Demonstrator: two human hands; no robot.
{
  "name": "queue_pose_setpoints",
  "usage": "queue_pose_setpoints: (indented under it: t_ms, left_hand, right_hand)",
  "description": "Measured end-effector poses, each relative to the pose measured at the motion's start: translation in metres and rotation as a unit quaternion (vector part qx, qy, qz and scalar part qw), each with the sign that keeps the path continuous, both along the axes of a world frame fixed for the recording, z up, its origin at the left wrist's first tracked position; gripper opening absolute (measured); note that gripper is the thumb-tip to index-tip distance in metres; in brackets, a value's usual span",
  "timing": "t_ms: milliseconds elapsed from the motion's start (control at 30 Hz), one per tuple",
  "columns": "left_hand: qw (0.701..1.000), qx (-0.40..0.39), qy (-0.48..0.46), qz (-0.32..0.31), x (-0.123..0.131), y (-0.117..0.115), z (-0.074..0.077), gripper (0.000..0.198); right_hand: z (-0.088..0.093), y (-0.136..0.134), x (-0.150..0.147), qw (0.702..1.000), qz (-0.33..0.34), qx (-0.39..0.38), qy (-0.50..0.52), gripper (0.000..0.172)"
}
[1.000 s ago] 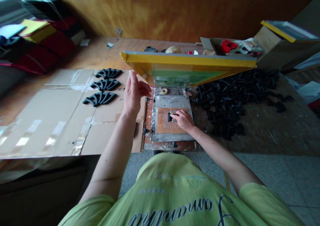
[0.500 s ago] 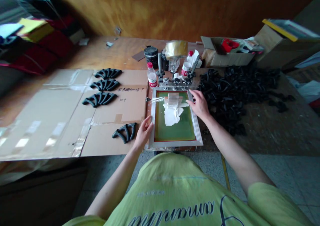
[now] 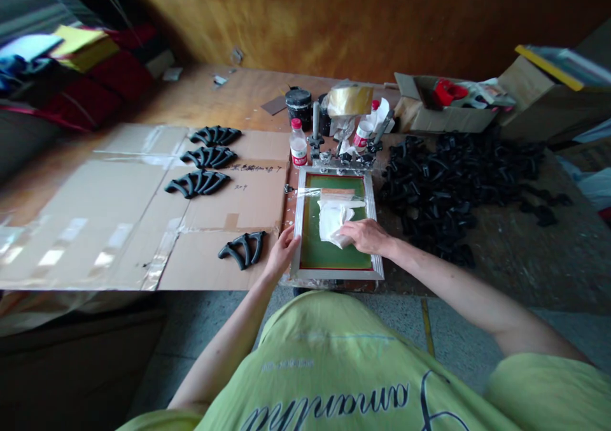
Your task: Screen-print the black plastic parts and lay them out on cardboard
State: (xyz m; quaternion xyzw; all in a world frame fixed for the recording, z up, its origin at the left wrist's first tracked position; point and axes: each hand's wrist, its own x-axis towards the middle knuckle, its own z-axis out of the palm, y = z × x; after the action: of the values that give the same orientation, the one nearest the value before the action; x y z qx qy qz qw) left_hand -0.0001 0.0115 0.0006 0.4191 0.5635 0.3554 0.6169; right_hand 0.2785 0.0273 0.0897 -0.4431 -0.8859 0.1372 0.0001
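A metal-framed green screen (image 3: 312, 256) lies flat in front of me under a clamp bar (image 3: 341, 162). On its mesh rests a crumpled white cloth (image 3: 330, 221), just below a wooden-edged squeegee (image 3: 337, 194). My right hand (image 3: 366, 235) pinches the lower right corner of the cloth. At the left rail of the frame, my left hand (image 3: 285, 247) has its fingers against the outer edge, gripping it. A black curved part (image 3: 242, 250) lies on the cardboard (image 3: 214, 211) beside my left hand.
Several black curved parts (image 3: 198, 183) lie in rows on the left cardboard. A heap of black parts (image 3: 429, 176) covers the right side. Behind the screen stand a red-capped bottle (image 3: 298, 146), a black tub (image 3: 299, 106) and a tape roll (image 3: 350, 100); an open box (image 3: 449, 116) is behind right.
My right hand has left the frame's upper right edge, moved down and inward, and taken hold of the white cloth. My left hand stays at the left rail. The view has shifted slightly.
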Motion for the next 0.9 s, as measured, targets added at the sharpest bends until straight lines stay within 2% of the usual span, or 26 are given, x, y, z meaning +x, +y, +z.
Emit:
queue_pose_setpoints:
  t_ms: [100,200,267,333,400,467,533,600,667,733,800,833,900]
  left_hand:
    - [1.000,-0.004,-0.004,0.009,0.001,-0.001,0.006,0.074]
    - [1.000,-0.003,0.004,0.006,0.001,-0.002,0.012,0.072]
    - [1.000,-0.002,-0.001,0.005,0.001,-0.003,0.014,0.071]
    - [1.000,-0.001,-0.008,0.008,0.001,-0.003,0.015,0.071]
    - [1.000,0.000,-0.007,0.012,0.002,-0.003,0.015,0.071]
    - [1.000,-0.005,-0.006,0.012,0.002,-0.002,0.017,0.072]
    - [1.000,-0.011,-0.013,0.005,0.000,-0.002,0.024,0.076]
    - [1.000,-0.010,-0.017,-0.004,-0.002,-0.001,0.036,0.079]
    - [1.000,0.002,-0.023,-0.007,-0.004,0.001,0.054,0.073]
    - [0.999,0.021,-0.041,0.006,-0.003,0.005,0.076,0.059]
    - [0.996,0.054,-0.066,0.033,0.002,0.013,0.099,0.048]
    - [0.993,0.079,-0.077,0.050,0.005,0.019,0.110,0.048]
    - [0.981,0.143,-0.096,0.083,0.015,0.035,0.132,0.051]
  right_hand:
    - [0.001,0.008,-0.002,0.999,-0.032,0.016,0.038,0.022]
    - [-0.012,0.005,-0.009,0.991,-0.074,0.064,0.087,0.031]
    - [-0.022,-0.005,-0.008,0.991,-0.059,0.068,0.097,0.040]
    - [-0.025,-0.013,-0.005,0.994,-0.037,0.052,0.091,0.040]
    - [-0.020,-0.011,-0.003,0.995,-0.041,0.041,0.081,0.032]
    - [-0.010,0.003,-0.006,0.991,-0.085,0.051,0.086,0.022]
    - [0.004,0.026,-0.013,0.981,-0.142,0.078,0.108,0.029]
    - [0.018,0.050,-0.015,0.969,-0.183,0.103,0.126,0.048]
    - [0.031,0.068,-0.005,0.957,-0.219,0.133,0.138,0.059]
    - [0.041,0.078,0.021,0.931,-0.274,0.177,0.164,0.056]
    - [0.041,0.078,0.054,0.889,-0.348,0.217,0.204,0.040]
    - [0.036,0.075,0.069,0.873,-0.374,0.224,0.218,0.034]
    - [0.017,0.062,0.087,0.873,-0.376,0.210,0.231,0.035]
